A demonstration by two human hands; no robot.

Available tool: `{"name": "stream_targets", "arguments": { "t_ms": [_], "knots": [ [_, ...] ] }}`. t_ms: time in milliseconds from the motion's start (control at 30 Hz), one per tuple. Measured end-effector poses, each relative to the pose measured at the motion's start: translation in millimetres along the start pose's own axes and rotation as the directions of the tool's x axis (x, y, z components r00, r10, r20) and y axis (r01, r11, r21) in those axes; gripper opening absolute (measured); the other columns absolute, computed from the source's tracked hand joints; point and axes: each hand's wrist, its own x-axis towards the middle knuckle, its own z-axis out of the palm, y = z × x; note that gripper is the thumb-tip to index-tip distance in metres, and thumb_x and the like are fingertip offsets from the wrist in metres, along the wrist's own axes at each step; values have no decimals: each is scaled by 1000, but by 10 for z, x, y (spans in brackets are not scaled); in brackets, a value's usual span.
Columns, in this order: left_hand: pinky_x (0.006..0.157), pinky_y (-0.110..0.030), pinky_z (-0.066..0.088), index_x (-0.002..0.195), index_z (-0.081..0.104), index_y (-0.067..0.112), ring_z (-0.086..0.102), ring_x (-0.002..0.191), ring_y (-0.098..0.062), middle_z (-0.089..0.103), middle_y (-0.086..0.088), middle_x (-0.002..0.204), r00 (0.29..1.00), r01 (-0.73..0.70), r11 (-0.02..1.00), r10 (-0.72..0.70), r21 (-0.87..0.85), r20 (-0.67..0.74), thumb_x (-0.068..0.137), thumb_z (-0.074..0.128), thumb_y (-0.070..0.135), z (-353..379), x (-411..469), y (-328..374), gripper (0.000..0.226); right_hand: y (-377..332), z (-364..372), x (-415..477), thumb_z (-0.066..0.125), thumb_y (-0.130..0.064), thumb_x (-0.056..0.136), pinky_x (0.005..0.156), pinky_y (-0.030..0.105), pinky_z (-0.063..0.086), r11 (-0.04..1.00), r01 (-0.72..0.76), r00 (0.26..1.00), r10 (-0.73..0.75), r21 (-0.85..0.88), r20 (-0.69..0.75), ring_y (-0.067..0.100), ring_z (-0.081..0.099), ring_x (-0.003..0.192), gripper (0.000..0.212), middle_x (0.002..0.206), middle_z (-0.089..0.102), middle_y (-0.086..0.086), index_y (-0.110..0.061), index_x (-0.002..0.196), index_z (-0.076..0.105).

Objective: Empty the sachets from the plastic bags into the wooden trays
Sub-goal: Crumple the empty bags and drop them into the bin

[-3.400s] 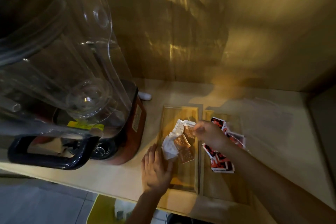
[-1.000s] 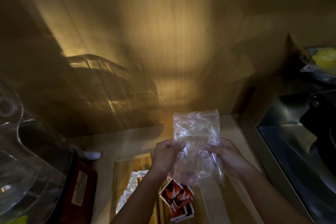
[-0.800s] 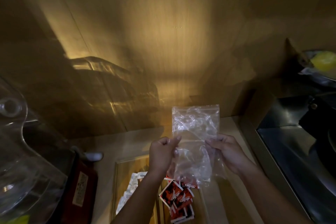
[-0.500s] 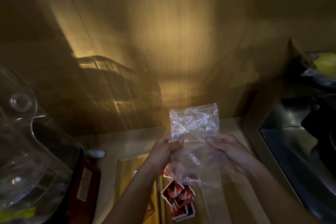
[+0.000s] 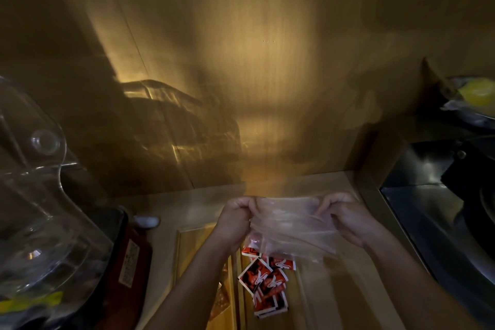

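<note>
A clear plastic bag (image 5: 290, 225) is stretched flat between my hands above the counter, blurred by motion, with no sachets visible inside. My left hand (image 5: 235, 218) pinches its left edge and my right hand (image 5: 345, 218) pinches its right edge. Below them, red, black and white sachets (image 5: 263, 280) lie heaped in the right wooden tray (image 5: 300, 300). The left wooden tray (image 5: 197, 242) is partly hidden by my left forearm; an orange-brown sachet (image 5: 222, 295) shows in it.
A blender with a clear jug (image 5: 34, 211) and a red base (image 5: 134, 257) stands at the left. A wooden wall rises behind the counter. A steel sink (image 5: 434, 211) lies to the right, with a yellow item (image 5: 476, 94) on the shelf above it.
Earlier my hands were sorting sachets in the trays. In the last second the plastic bag, held upright, has been lowered and pulled out flat and wide between both hands.
</note>
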Motion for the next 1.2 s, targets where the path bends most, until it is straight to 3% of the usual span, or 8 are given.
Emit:
{"name": "stream_targets", "arguments": {
  "t_ms": [167, 267, 400, 533, 733, 867, 1000, 1200],
  "knots": [
    [66, -35, 54, 84, 67, 10, 61, 83, -29, 65, -13, 95, 993, 95, 988, -102, -118, -56, 89, 42, 5, -49, -4, -82, 26, 23, 111, 31, 41, 18, 73, 67, 29, 45, 965, 95, 991, -115, -244, -71, 21, 57, 74, 53, 68, 62, 14, -15, 35, 59],
    [76, -42, 56, 118, 60, 6, 67, 90, -36, 66, -21, 114, 949, 313, 931, -316, -190, 17, 91, 42, 46, -106, -32, -164, 52, 14, 120, 48, 37, 20, 73, 54, 23, 39, 931, 99, 989, -129, -351, -65, 13, 51, 58, 56, 50, 55, 1, -16, 34, 58],
    [74, -52, 57, 108, 65, 27, 73, 87, -31, 76, -8, 100, 877, 473, 868, -447, -155, 174, 80, 33, 75, -164, -120, -203, 65, -30, 171, 4, 37, 25, 70, 44, 11, 36, 880, 153, 987, -154, -451, 34, 7, 47, 47, 57, 49, 50, 5, -16, 36, 58],
    [71, -40, 59, 107, 66, 15, 72, 84, -25, 76, -6, 91, 840, 492, 870, -486, 38, 243, 69, 73, 42, -186, -198, -274, 47, -22, 239, -42, 36, 23, 76, 49, 9, 39, 864, 165, 986, -157, -476, 56, 6, 53, 53, 58, 59, 57, 7, -16, 45, 65],
    [66, -36, 61, 113, 59, 2, 69, 94, -35, 71, -20, 107, 880, 429, 897, -390, -103, 273, 77, 66, -4, -176, -238, -305, 36, 94, 287, -103, 44, -9, 91, 75, 31, 50, 987, 38, 993, -56, -157, -109, 17, 62, 90, 28, 110, 66, 8, -21, 105, 66],
    [85, -43, 58, 118, 56, -5, 61, 111, -42, 65, -26, 119, 920, 371, 914, -339, -160, 197, 75, 67, -5, -205, -241, -366, 45, 228, 277, -172, 43, -52, 87, 88, 44, 52, 988, -112, 989, 100, 108, 106, 26, 62, 111, 49, 125, 62, 11, -21, 123, 53],
    [92, -49, 53, 112, 60, -5, 67, 102, -39, 69, -24, 111, 952, 305, 945, -304, -116, 20, 78, 66, 0, -222, -305, -413, 34, 308, 340, -218, 68, -36, 74, 69, 33, 59, 989, -148, 976, 151, -29, 155, 17, 71, 93, 49, 118, 65, 2, -33, 120, 50],
    [63, -32, 58, 113, 60, 1, 73, 85, -28, 73, -15, 102, 966, 220, 966, -236, -138, -108, 79, 68, 7, -254, -442, -522, 35, 502, 466, -134, 69, -6, 77, 56, 30, 55, 971, -135, 991, 131, -197, -34, 23, 68, 73, 47, 94, 68, 11, -12, 120, 51]
  ]
}}
